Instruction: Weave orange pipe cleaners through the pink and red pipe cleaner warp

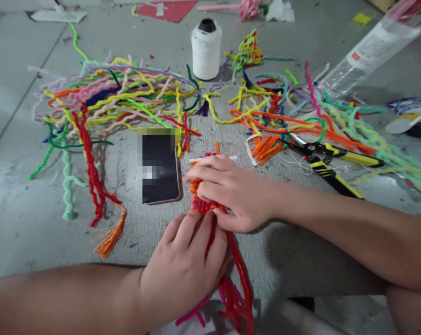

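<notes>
Weave (204, 204) of orange and pink fuzzy strands sits mid-table, right in front of the person; I'm taking it as clock centre, 12 pointing away from them. Both hands on it, most of it covered.

Right hand (231, 188) comes in from 4 o'clock, palm down on top, fingers bent and a little apart, thumb drawn in at the near edge. Can't tell from where I stand whether it pinches anything.

Left hand (187, 267) comes in from 7, knuckles up, fingers narrow and bunched at the weave's near edge. Tips partly hidden, so can't confirm a grip. Loose red strands (243, 272) trail from there toward 6, over the edge of the table (18, 209), a few pink ones among them.

White strip (231, 157) lies crosswise at the weave's far end, at 12, just beyond the right fingers.

Around it: phone (160, 172) at 10, near the weave, apart from the hands. Big mixed strand pile (119, 93) farther out, also 10. Red twisted bundle (88, 163) at 9 to 10, orange tassel (111, 235) by its lower end, toward 8. White thread spool (207, 51) upright at 12. Small multicolour woven piece (248, 51) near 1. Short orange pieces (266, 149) at 2, black-and-yellow cutters (315, 151) just right of them, handles toward 3. Mint-green strands (371, 139) past those. Clear plastic sleeve (367, 56) at 2, far out.
</notes>
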### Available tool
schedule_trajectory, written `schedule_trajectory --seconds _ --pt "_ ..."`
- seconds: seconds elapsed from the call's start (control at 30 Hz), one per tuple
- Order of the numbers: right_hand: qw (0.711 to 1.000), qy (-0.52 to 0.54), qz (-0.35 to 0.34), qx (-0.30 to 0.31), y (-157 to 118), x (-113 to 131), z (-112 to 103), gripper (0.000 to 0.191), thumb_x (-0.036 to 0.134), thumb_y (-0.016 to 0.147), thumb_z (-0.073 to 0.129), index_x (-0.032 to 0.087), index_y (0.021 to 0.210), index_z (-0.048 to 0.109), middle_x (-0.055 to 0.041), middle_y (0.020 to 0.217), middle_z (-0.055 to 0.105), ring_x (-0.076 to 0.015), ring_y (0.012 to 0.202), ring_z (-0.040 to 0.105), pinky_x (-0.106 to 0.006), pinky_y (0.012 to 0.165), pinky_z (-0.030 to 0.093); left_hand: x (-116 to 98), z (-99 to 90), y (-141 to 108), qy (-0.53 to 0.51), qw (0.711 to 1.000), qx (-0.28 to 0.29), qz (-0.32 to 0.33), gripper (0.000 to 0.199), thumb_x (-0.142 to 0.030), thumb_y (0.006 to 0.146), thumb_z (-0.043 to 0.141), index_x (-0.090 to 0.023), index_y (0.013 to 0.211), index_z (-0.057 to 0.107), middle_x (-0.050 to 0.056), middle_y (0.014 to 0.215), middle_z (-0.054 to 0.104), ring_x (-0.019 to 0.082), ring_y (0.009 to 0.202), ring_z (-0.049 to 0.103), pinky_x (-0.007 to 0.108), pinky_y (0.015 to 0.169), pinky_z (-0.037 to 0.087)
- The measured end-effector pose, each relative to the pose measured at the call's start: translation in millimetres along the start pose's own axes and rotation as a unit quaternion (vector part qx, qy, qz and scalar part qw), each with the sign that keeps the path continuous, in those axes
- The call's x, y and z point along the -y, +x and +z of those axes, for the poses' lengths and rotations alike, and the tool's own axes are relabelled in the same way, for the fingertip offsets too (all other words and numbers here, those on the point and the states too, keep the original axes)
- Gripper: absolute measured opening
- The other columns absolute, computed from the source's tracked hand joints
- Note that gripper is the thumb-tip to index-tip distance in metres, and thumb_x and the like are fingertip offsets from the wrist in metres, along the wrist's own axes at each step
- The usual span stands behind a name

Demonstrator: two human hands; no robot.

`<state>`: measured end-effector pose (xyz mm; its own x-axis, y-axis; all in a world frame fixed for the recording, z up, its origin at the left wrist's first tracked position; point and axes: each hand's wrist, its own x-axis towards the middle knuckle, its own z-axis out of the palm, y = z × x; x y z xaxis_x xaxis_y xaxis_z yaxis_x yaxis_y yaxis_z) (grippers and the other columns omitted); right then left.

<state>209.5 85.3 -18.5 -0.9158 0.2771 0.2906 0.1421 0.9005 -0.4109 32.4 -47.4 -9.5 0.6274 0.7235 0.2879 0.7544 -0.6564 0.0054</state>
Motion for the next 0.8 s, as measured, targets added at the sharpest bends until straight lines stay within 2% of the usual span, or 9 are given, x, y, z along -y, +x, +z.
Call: schedule_trajectory --seconds 0.1,0.23,0.3,0.37,0.43,0.47,0.53,0.6,0.8 --pt "1.0 -0.015 0.021 0.011 9.6 4.2 6.6 0.029 0.019 0.08 0.055 0.016 0.108 0.06 -0.0191 0.16 0.048 -0.0392 0.151 0.029 -0.065 0.118 0.023 -0.6 -0.9 -1.2 0.004 1.0 0.006 0.004 0.028 -0.033 0.1 0.054 -0.014 0.106 0.074 0.016 0.102 0.076 0.036 0.101 0.066 0.046 0.077 0.057" --pt "0.998 -0.012 0.046 0.043 16.5 3.3 6.8 0.029 0.022 0.08 0.053 0.018 0.109 0.058 -0.0192 0.162 0.046 -0.0392 0.155 0.026 -0.07 0.121 0.015 0.4 -2.0 -2.1 -0.027 0.999 0.021 0.014 0.036 -0.041 0.101 0.052 -0.014 0.113 0.073 0.016 0.102 0.074 0.036 0.099 0.064 0.048 0.079 0.057" --pt "1.0 0.004 0.02 0.004 16.5 1.6 3.8 0.026 0.023 0.081 0.051 0.02 0.107 0.056 -0.018 0.161 0.046 -0.0355 0.154 0.03 -0.066 0.122 0.018 1.4 -2.9 -2.3 -0.038 0.999 0.029 0.019 0.039 -0.043 0.102 0.05 -0.014 0.117 0.072 0.016 0.107 0.074 0.035 0.1 0.063 0.049 0.079 0.056" --pt "0.997 0.017 0.007 -0.075 13.8 0.0 1.3 0.021 0.021 0.083 0.049 0.021 0.103 0.053 -0.0179 0.153 0.054 -0.0321 0.146 0.04 -0.058 0.12 0.028 2.2 -3.8 -2.7 -0.044 0.998 0.037 0.023 0.042 -0.044 0.103 0.048 -0.014 0.121 0.071 0.018 0.117 0.073 0.036 0.103 0.063 0.05 0.081 0.056" --pt "0.988 0.023 0.042 -0.15 8.1 -1.7 -0.1 0.012 0.019 0.084 0.048 0.021 0.096 0.051 -0.0169 0.128 0.066 -0.0284 0.123 0.055 -0.049 0.107 0.04 2.8 -4.1 -3.5 -0.047 0.998 0.043 0.029 0.043 -0.045 0.104 0.047 -0.014 0.124 0.07 0.02 0.126 0.07 0.037 0.108 0.062 0.051 0.084 0.055" --pt "0.984 0.027 0.069 -0.163 4.0 -2.6 -0.6 0.009 0.017 0.086 0.048 0.021 0.092 0.051 -0.0141 0.113 0.067 -0.0256 0.107 0.058 -0.044 0.098 0.044 3.0 -3.9 -4.1 -0.048 0.997 0.045 0.031 0.044 -0.045 0.104 0.047 -0.014 0.125 0.069 0.02 0.129 0.069 0.037 0.11 0.061 0.051 0.086 0.055" --pt "0.984 0.047 0.11 -0.129 -5.8 -4.5 -2.6 0.006 0.016 0.088 0.049 0.021 0.088 0.051 -0.006 0.09 0.062 -0.0198 0.083 0.053 -0.035 0.081 0.044 3.2 -2.7 -5.1 -0.048 0.997 0.047 0.037 0.045 -0.048 0.104 0.047 -0.017 0.128 0.068 0.02 0.131 0.068 0.037 0.113 0.059 0.052 0.089 0.053" --pt "0.99 0.078 0.111 -0.043 -15.9 -5.9 -7.1 0.006 0.015 0.088 0.053 0.02 0.085 0.054 -0.0021 0.082 0.058 -0.0168 0.075 0.049 -0.032 0.074 0.041 3.4 -0.4 -6.0 -0.053 0.996 0.05 0.043 0.046 -0.051 0.104 0.046 -0.019 0.13 0.067 0.019 0.131 0.068 0.037 0.114 0.058 0.053 0.091 0.051" --pt "0.982 0.088 0.085 0.141 -27.2 -4.7 -26.9 0.005 0.019 0.091 0.063 0.018 0.086 0.063 -0.0029 0.084 0.065 -0.019 0.085 0.057 -0.034 0.082 0.04 3.9 4.0 -6.9 -0.068 0.996 0.046 0.029 0.049 -0.054 0.105 0.044 -0.017 0.124 0.071 0.016 0.127 0.07 0.034 0.116 0.056 0.052 0.1 0.044"
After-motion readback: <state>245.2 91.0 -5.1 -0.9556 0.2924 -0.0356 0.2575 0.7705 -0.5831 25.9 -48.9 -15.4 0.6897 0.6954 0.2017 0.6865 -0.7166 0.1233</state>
